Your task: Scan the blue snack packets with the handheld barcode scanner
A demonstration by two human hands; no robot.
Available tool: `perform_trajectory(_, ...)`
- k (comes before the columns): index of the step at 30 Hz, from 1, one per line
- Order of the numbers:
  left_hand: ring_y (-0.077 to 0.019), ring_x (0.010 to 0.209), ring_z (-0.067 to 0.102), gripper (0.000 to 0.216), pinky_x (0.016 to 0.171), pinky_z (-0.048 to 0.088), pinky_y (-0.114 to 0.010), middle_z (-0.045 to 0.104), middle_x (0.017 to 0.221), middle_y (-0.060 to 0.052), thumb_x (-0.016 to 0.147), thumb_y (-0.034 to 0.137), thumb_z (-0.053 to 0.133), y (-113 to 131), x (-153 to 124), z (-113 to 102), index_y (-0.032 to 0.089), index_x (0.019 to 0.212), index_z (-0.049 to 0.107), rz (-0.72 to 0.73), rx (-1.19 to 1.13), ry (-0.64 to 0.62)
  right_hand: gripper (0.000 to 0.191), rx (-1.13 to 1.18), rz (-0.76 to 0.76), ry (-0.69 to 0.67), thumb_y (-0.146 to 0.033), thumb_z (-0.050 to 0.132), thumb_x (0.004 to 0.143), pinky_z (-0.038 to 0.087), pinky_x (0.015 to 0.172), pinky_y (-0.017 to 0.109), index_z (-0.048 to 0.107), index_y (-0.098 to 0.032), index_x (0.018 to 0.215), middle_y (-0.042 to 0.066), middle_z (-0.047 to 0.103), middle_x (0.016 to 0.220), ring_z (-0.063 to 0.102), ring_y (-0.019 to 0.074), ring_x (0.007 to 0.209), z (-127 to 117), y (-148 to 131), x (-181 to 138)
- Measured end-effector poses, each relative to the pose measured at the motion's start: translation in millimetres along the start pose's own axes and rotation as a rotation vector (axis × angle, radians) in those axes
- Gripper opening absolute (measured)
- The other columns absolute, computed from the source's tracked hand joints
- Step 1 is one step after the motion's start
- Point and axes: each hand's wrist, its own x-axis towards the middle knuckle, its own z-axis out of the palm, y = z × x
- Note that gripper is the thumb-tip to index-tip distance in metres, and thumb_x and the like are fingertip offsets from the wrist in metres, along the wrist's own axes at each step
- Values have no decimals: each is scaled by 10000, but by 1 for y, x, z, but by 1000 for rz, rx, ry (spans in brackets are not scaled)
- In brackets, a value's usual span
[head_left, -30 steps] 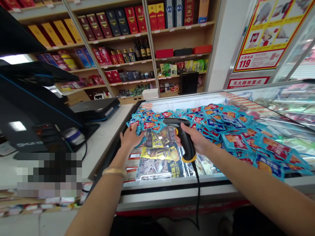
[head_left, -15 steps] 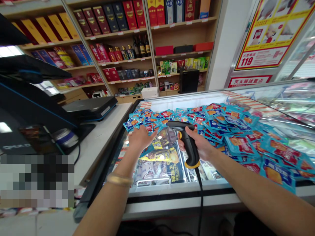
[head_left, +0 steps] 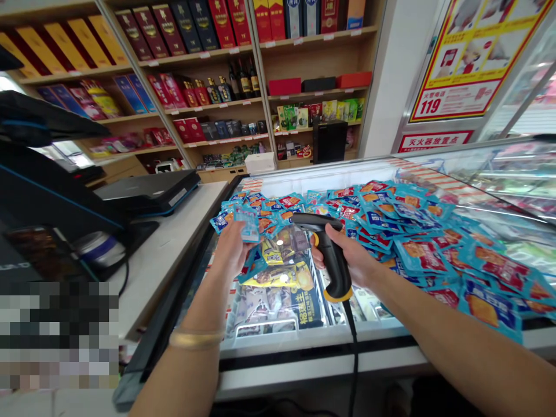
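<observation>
Head view: at left, a white bench (head_left: 174, 237) carries a black, flat-topped device (head_left: 152, 188). Next comes the left hand (head_left: 230, 250), its wrist ringed by a gold-coloured bangle (head_left: 195, 339); its fingers pinch a small, pale-blue, rectangular plastic packet (head_left: 247, 225) over the glass top of a white freezer (head_left: 304, 366) — just by a small heap of blue packets (head_left: 260, 205). To the right, well apart from that packet, the black-and-yellow plastic handheld scanner (head_left: 335, 260) points leftward, its handle gripped in the right hand's (head_left: 353, 253) wrapped fingers. Farther right lies a larger heap of blue packets with red or dark-blue labels (head_left: 419, 252).
</observation>
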Motion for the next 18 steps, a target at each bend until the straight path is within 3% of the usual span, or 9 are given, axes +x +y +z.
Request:
perform_trajectory(3,-205,732,685,138,719,563,-393,667,713,-20,731,248,568,-1,-6,5,172,846,577,-118,-222,-158,451,-2,-13,-8,-608,665,739,386,531,238,586,-165,785,0,542,584,465,113,540,1,0,-1)
perform_trajectory(7,-230,794,698,257,762,571,-430,706,767,-36,660,232,685,-6,-10,7,156,899,628,-109,-226,-292,456,-11,-16,-7,-615,656,745,379,538,230,588,-166,797,-4,546,583,467,107,537,1,0,-1)
perform_trajectory(18,-240,844,709,146,826,563,-497,705,734,-75,819,225,563,1,-13,9,115,870,645,-138,-292,-214,527,-114,41,-7,-652,698,672,363,521,236,602,-150,801,-5,559,570,490,106,498,-1,7,2)
